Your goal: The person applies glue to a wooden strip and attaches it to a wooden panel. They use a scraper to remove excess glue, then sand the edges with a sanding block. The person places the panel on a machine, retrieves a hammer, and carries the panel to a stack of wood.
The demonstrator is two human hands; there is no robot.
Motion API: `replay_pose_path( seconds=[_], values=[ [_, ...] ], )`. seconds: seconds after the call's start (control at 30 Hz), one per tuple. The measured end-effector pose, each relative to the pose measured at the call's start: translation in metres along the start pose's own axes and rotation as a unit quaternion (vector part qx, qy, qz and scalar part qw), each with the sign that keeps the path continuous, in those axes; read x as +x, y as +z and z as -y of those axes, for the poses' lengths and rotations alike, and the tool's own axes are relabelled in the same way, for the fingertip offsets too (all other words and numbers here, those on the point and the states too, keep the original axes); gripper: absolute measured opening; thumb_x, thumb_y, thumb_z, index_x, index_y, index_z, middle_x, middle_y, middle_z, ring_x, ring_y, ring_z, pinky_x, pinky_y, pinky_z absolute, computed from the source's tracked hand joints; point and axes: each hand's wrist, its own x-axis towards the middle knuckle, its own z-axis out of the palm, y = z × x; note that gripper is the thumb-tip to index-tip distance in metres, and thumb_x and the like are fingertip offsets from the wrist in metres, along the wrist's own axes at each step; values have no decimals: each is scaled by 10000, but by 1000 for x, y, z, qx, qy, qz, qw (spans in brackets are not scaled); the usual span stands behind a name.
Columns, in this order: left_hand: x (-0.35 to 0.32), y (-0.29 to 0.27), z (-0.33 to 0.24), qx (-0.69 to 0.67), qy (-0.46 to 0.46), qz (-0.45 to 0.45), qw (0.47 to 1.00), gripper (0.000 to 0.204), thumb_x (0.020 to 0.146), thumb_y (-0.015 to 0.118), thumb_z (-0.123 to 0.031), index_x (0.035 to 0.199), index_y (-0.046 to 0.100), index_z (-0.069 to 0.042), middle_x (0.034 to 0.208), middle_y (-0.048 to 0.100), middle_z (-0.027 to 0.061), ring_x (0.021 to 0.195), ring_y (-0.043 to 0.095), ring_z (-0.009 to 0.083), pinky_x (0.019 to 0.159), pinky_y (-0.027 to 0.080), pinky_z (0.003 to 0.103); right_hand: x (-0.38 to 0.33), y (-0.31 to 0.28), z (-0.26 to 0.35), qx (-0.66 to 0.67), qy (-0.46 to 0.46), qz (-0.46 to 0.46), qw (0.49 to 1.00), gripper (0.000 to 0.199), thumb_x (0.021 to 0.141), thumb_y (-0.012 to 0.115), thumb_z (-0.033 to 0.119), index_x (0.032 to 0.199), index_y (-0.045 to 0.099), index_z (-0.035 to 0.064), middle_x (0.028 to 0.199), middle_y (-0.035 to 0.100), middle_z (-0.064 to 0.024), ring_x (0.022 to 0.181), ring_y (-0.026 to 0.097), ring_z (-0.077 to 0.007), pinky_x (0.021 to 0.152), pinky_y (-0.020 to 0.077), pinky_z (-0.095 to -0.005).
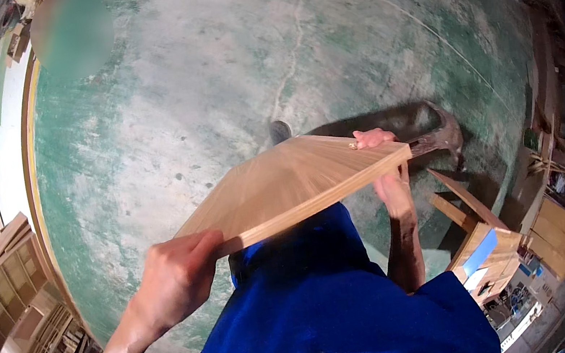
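Observation:
A light brown wooden panel [298,181] with visible grain is held tilted in front of my body. At its near left corner my left hand [180,272] is closed around the edge. My right hand [393,193] grips the right end, with fingers showing over the top face and the wrist below. From behind that right corner sticks out a claw hammer [448,137], dark and worn. Its handle runs in toward my right hand, though the panel hides where the two meet. A small light knob or peg [353,145] shows beside the right fingers.
Below lies a worn green and grey concrete floor [209,78]. To the right stands a wooden piece [488,255] with a blue patch and jutting boards. Shelves and stacked timber [30,346] line the left. A dark shoe tip [280,131] shows beyond the panel.

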Motion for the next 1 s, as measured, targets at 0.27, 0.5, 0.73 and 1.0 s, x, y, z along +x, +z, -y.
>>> replay_pose_path(
  seconds=[0.27, 0.5, 0.73, 1.0],
  values=[
    [122, -192, 90, -3, 16, -70, 997, 261, 721, 673, 87, 949, 645, -35, 821, 666, 132, 771, 687, 361, 641, 557, 443, 256, 98, 52, -146, -105, 35, 983, 242, 953, 675, 226, 1033, 489, 93, 985, 539, -81, 1007, 539, -243, 1115, 407, -515],
    [258, -377, 205, -18, 87, -133, 987, 241, 768, 709, 95, 952, 602, -17, 792, 620, 152, 740, 660, 388, 632, 538, 457, 502, 192, 90, -187, -229, 32, 955, 386, 943, 676, 417, 986, 501, 76, 933, 495, -61, 927, 477, -227, 963, 423, -442],
    [441, -612, 273, 30, 198, -253, 946, 372, 863, 795, -38, 1175, 599, 3, 1068, 712, 226, 1020, 706, 413, 944, 591, 476, 733, 262, 161, -227, -293, -171, 913, 654, 1038, 519, 673, 1096, 566, 23, 963, 553, -77, 909, 537, -222, 858, 476, -409],
    [656, -707, 671, -72, -98, -540, 833, 457, 964, 748, -143, 1369, 630, 33, 1296, 685, 289, 1194, 684, 407, 1008, 545, 428, 1032, 271, 158, -321, -224, -471, 791, 801, 1042, 605, 577, 1572, 425, 4, 1482, 498, -221, 1272, 549, -324, 1074, 470, -481]
  ],
)
